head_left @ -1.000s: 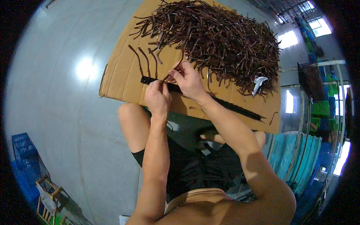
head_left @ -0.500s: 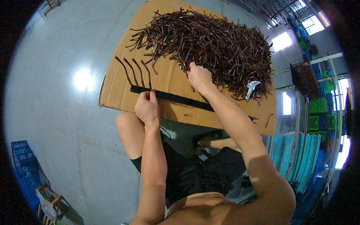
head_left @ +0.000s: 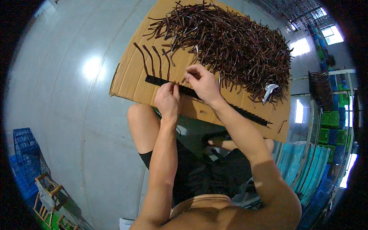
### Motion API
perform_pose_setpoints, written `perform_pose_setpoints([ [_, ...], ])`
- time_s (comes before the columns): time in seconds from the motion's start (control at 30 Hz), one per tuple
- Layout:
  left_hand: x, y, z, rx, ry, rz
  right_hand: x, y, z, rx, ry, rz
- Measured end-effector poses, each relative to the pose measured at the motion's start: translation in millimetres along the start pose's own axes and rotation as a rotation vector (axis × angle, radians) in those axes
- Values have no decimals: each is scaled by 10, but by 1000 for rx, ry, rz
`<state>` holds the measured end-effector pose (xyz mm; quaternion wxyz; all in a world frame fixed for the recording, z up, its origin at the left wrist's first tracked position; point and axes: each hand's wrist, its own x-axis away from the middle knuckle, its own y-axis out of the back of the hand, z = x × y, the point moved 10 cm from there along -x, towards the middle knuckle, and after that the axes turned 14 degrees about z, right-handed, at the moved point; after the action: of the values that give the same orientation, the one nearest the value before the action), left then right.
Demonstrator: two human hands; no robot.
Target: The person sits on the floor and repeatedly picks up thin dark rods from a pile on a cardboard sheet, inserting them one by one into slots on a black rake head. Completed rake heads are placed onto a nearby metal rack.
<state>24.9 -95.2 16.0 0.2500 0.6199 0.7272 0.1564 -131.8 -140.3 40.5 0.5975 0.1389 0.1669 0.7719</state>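
Note:
A long black strip with a row of small pins point(head_left: 245, 113) lies across the cardboard, slanting down to the right. Several thin brown pieces with bent ends, like eyeglass temple arms point(head_left: 157, 57), stand in a row at its left end. My left hand point(head_left: 167, 100) is closed at the strip just right of that row, thumb and finger pinched at its edge. Close beside it, my right hand point(head_left: 203, 82) is closed in a pinch over the strip. A brown temple arm point(head_left: 184, 79) shows partly at its fingertips; the rest is hidden.
A large heap of the same brown temple arms point(head_left: 230, 42) covers the far part of the cardboard sheet point(head_left: 126, 76). White crumpled paper point(head_left: 269, 92) lies on the heap's near right edge. Blue crates point(head_left: 27, 149) and a wooden stool point(head_left: 50, 191) stand lower left; green crates point(head_left: 329, 120) are at right.
My right hand has come back from the heap's edge toward the strip, near my left hand. The left hand has shifted slightly right along the strip. The whole view has shifted a little.

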Motion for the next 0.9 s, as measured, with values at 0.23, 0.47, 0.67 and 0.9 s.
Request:
perform_pose_setpoints([
  [0.23, -9, -28, 1, -72, 8, 6, -15, -114, -89, -64, -60, -31],
  [0.47, -4, -11, 8, -33, 20, -13, -13, -183, -71, -184, 51, 15],
  [0.67, -6, -64, 71, -20, 8, -11, -24, -176, 185, 23, 121, 67],
  [0.9, -11, -35, 168, 155, 202, 81, -451, -73, 82, 220, -25, 433],
])
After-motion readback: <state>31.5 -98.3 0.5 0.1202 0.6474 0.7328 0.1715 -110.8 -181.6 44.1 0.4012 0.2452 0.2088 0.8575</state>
